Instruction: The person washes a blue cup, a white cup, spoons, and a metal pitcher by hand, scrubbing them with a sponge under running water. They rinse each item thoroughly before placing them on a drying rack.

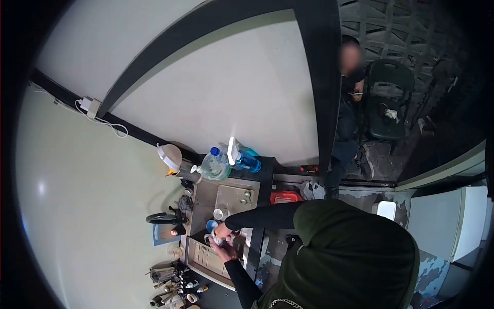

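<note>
Both of my hands are together over the sink (pixel 212 261). My left hand (pixel 225 251) is curled under and around a white cup (pixel 215 239), which is partly hidden by the fingers. From the other side, my right hand (pixel 222 232) presses at the mouth of that cup with bent fingers. Whether it also holds something small, I cannot make out. Close beside the right hand sits a blue cup (pixel 211 225), and a white cup (pixel 218 213) stands a little beyond it in the basin.
A black faucet (pixel 163 218) reaches out by the wall. A blue spray bottle (pixel 249 162) and a soap pump bottle (pixel 213 167) stand at the counter's end. Utensils crowd the other end. A red basin (pixel 286 197) lies nearby. Another person (pixel 349 103) sits beyond the doorway.
</note>
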Available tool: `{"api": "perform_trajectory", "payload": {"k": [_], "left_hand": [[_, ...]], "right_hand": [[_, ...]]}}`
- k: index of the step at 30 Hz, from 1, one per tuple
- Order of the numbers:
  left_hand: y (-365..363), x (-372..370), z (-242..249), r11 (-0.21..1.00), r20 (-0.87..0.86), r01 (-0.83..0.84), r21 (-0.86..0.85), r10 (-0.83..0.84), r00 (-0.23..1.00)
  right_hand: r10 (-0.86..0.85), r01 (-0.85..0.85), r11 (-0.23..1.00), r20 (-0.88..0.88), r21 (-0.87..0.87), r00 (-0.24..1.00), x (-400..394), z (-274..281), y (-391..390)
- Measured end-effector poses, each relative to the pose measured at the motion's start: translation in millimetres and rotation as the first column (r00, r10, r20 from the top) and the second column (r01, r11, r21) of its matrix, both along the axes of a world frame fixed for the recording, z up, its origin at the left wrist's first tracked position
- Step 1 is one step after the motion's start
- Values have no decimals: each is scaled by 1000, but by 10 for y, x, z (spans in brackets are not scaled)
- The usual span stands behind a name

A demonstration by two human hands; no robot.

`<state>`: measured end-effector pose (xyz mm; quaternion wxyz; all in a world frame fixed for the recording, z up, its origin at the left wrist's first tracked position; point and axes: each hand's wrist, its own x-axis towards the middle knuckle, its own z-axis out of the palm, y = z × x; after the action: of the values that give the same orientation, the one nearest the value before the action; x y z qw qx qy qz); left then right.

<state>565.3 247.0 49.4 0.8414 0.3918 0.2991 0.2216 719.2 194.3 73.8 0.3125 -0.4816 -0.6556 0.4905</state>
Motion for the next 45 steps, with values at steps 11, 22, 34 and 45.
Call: {"api": "perform_trajectory", "payload": {"k": [11,22,34,45], "left_hand": [[359,178,338,974,81,-191,123,182,980],[630,102,574,985,113,-138,-100,150,982],[1082,192,409,991,59,59,-118,-52,997],[655,256,635,990,0,-51,-128,51,999]], "right_hand": [[-406,-63,871,-786,-488,466,43,551,139],[-62,54,980,-33,-193,998,-104,358,634],[-448,351,889,-411,-293,794,-88,400,751],[-222,89,966,601,244,768,132,426,578]]}}
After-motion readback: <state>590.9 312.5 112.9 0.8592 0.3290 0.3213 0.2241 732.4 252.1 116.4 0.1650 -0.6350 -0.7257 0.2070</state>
